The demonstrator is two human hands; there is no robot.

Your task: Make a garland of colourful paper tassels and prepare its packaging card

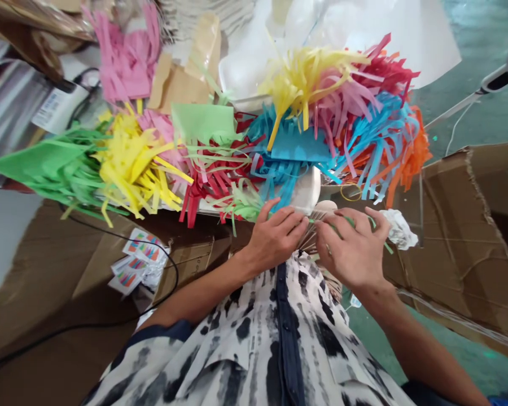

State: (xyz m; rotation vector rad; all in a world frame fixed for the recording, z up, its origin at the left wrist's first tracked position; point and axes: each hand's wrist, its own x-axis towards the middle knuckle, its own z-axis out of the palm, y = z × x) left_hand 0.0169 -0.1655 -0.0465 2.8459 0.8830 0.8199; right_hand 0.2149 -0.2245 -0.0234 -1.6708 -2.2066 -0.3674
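Both my hands meet close to my chest, in front of heaps of fringed coloured paper. My left hand (275, 237) curls its fingers round a bundle of thin pale sticks (317, 214) with a bit of green fringed paper. My right hand (351, 245) pinches a green paper strip (347, 223) against the same bundle. The fingertips of the two hands almost touch. Just behind them lie green paper fringes (241, 203) and blue fringed paper (292, 152).
Piles of cut paper cover the surface: green (51, 163), yellow (131, 163), red (211, 175), pink (125, 56), orange (410, 152). A yellow rubber band (350, 193) and crumpled white paper (400, 228) lie right. Cardboard (469, 225) flanks both sides; small printed labels (139, 256) and a black cable (110, 321) lie left.
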